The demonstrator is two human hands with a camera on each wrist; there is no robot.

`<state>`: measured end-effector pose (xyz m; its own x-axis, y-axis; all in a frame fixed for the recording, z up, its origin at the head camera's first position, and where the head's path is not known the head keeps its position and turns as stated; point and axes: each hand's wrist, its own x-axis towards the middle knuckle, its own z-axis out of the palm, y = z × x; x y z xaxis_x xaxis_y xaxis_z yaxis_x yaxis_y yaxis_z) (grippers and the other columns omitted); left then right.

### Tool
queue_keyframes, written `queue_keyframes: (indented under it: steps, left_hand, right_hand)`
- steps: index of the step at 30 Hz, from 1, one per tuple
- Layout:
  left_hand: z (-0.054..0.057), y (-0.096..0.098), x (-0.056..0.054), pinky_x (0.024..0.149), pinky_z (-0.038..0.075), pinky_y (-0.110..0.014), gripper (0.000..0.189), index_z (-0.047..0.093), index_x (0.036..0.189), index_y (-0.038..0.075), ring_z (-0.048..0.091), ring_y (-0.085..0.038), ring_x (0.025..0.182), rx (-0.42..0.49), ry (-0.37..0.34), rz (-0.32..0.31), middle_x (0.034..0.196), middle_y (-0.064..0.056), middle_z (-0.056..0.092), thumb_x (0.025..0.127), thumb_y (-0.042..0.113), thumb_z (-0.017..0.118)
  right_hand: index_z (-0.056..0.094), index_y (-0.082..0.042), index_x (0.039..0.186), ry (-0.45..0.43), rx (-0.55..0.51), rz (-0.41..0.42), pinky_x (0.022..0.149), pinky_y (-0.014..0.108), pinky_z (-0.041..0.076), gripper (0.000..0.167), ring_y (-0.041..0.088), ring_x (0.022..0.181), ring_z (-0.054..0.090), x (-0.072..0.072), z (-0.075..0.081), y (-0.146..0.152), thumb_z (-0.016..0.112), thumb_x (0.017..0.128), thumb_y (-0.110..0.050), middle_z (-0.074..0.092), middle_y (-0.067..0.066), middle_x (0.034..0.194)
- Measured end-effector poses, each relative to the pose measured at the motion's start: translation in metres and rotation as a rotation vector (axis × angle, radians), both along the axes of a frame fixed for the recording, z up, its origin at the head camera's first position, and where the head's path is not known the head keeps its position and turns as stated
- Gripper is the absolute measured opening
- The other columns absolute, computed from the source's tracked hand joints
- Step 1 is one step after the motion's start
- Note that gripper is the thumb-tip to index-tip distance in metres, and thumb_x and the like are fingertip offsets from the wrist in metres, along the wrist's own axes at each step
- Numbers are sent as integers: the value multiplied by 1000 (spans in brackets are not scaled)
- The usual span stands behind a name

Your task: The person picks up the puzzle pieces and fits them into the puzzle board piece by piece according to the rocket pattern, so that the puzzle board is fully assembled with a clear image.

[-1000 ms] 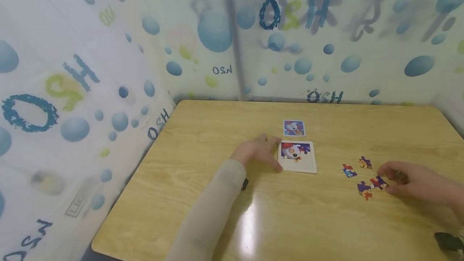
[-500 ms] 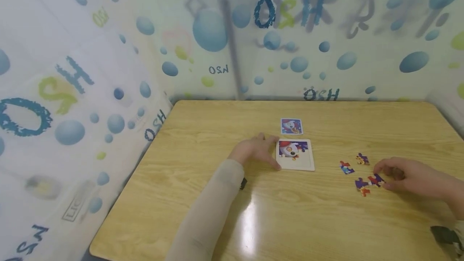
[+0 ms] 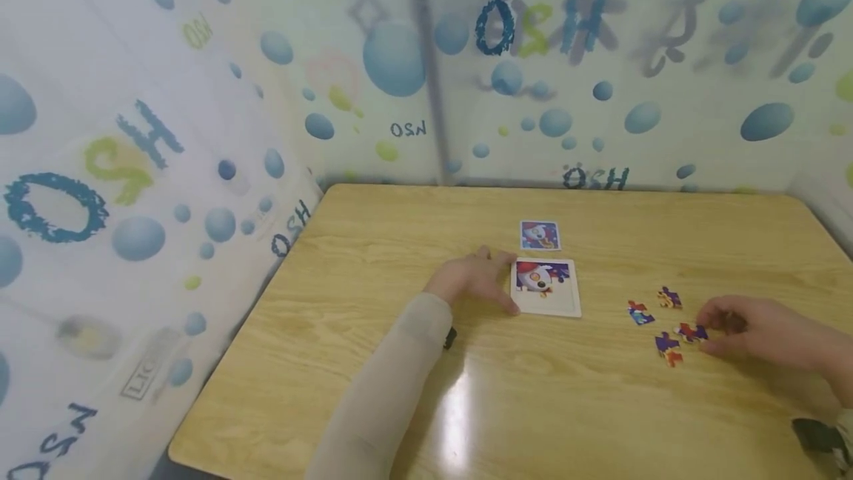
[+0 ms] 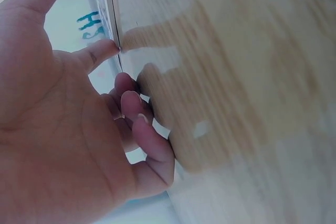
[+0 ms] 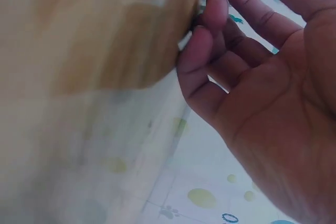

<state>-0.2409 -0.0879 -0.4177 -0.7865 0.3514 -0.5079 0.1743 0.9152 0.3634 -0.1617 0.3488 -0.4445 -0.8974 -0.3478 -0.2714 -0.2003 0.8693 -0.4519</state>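
Observation:
At the table's middle lies a square puzzle tray [image 3: 563, 302], its upper part filled with a white cartoon face and its lower part bare. My left hand [image 3: 472, 278] touches the tray's left side, index finger near the upper corner and thumb by the lower one. To the right, my right hand [image 3: 760, 332] has thumb and index finger at either side of a red-and-purple puzzle piece [image 3: 693, 332], pinching it close to the tabletop. Beside it lie an orange-and-purple piece [image 3: 667, 347], a red-and-blue piece [image 3: 640, 312] and a yellow-and-purple piece [image 3: 669, 298].
A small picture card [image 3: 540, 235] with the same cartoon lies just behind the tray. The wooden table [image 3: 373, 243] meets a bubble-printed wall [image 3: 566, 161] at the back, and another printed wall [image 3: 220, 280] runs along its left.
The red-and-purple piece has turned slightly and shifted a little away from the orange-and-purple one between my right fingers. My left hand stays at the tray. The head view swayed slightly.

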Motion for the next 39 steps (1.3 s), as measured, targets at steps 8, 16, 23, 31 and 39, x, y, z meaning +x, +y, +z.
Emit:
queue_keyframes:
  steps: [8, 16, 23, 31, 39]
  left_hand:
    - [1, 3, -3, 125, 32, -71, 111, 21, 168, 48, 24, -44, 164, -14, 3, -4, 181, -12, 10, 79, 64, 86]
    - [1, 2, 1, 125, 32, -71, 110, 21, 168, 47, 25, -44, 163, -22, -3, -5, 181, -12, 10, 81, 64, 85]
    - [1, 3, 0, 125, 32, -71, 110, 21, 169, 44, 27, -45, 162, -9, 10, -18, 180, -14, 14, 82, 62, 85]
    - [1, 3, -2, 126, 29, -71, 111, 21, 169, 44, 22, -44, 164, -6, -5, -10, 181, -13, 9, 81, 62, 86]
    - [-2, 4, -3, 125, 28, -73, 111, 20, 170, 43, 21, -45, 164, -13, 4, -25, 181, -14, 9, 82, 63, 85]
  right_hand:
    - [71, -8, 108, 65, -39, -25, 66, 22, 50, 30, -3, 79, 52, -3, 18, -11, 83, 93, -31, 68, -2, 97]
    - [69, -7, 115, 91, -68, -12, 66, 23, 51, 37, 0, 83, 57, -17, 32, -35, 83, 93, -33, 71, -3, 99]
    - [67, -1, 123, 73, -121, 2, 68, 24, 57, 39, 15, 91, 67, -29, 39, -61, 79, 97, -26, 74, 3, 104]
    - [66, -2, 125, 71, -156, -7, 64, 27, 56, 43, 15, 88, 63, -37, 39, -87, 79, 97, -31, 73, 5, 103]
    - [69, -4, 122, 67, -177, 23, 69, 27, 54, 37, 15, 85, 61, -43, 34, -112, 79, 97, -29, 72, 2, 98]
